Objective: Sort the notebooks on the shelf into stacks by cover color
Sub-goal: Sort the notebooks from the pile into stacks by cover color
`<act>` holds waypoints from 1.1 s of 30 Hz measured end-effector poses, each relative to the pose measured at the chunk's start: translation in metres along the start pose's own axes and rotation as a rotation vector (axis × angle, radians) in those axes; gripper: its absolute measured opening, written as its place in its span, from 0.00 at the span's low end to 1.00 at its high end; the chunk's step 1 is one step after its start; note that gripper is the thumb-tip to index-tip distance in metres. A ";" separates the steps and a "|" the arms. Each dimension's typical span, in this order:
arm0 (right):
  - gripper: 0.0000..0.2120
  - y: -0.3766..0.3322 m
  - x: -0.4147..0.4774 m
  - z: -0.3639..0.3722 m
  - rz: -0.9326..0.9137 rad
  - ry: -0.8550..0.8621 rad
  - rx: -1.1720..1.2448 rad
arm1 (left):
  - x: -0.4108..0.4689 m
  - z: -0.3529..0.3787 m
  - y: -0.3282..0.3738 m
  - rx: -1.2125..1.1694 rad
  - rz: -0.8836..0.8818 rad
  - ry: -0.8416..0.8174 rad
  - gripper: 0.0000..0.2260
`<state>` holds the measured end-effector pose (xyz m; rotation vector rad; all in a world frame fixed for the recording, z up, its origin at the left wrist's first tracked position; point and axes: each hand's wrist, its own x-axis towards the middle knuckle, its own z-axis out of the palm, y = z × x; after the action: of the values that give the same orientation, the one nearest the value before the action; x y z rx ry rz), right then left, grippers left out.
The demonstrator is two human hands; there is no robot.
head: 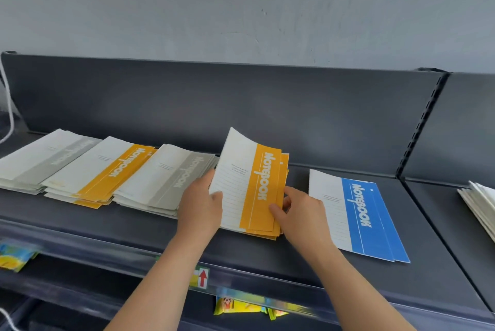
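A: What is written on the covers?

B: "NOTEBOOK" in white capitals, running along a coloured band on each cover. The small print on the white half is too fine to read.

A: How are they laid out on the dark shelf [267, 255]?

B: 5 groups in a row. Far left, a grey stack [40, 159]. Just right of it and overlapping, an orange stack [107, 169]. Then a 2nd grey stack [171, 178]. Right of that, the orange notebooks in hand [251, 186], and near the right, lying flat, the blue notebooks [359, 218], at least 2 of them fanned slightly.

A: And the hands?

B: The left hand [199, 204] grips the left edge of the top orange notebook, thumb on the lined white part, fingers behind. That cover is lifted and tilted up off the others. The right hand [302, 215] is curled at the right edge of the same pile, thumb pressed on the orange band, fingers tucked at the side.

A: Anything else readable?

B: A tag on the shelf's front rail [202, 277] shows a red arrow pointing up. Below are yellow packets [241, 305], their print blurred. At the far right edge sits a pale pile of paper [479, 204], cover unseen.
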<state>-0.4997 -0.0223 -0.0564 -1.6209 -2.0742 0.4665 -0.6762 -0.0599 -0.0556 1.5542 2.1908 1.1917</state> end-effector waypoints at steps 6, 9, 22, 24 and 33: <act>0.14 -0.005 0.004 0.009 -0.024 -0.028 -0.295 | 0.007 0.004 -0.014 0.114 0.002 -0.079 0.15; 0.14 -0.007 0.001 0.006 -0.050 0.016 -0.309 | 0.006 0.003 -0.014 0.158 -0.005 -0.055 0.18; 0.18 0.066 -0.041 -0.072 0.070 0.297 -0.187 | -0.038 0.040 0.077 0.043 0.286 -0.095 0.16; 0.17 0.085 -0.049 -0.089 0.093 0.317 -0.198 | -0.046 0.055 0.093 0.037 0.304 -0.134 0.18; 0.18 0.203 -0.085 -0.166 0.226 0.386 -0.260 | -0.092 0.144 0.190 0.029 0.418 -0.274 0.17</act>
<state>-0.2264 -0.0576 -0.0381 -1.9274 -1.7250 -0.0530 -0.4213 -0.0460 -0.0410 2.1164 1.7708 0.9709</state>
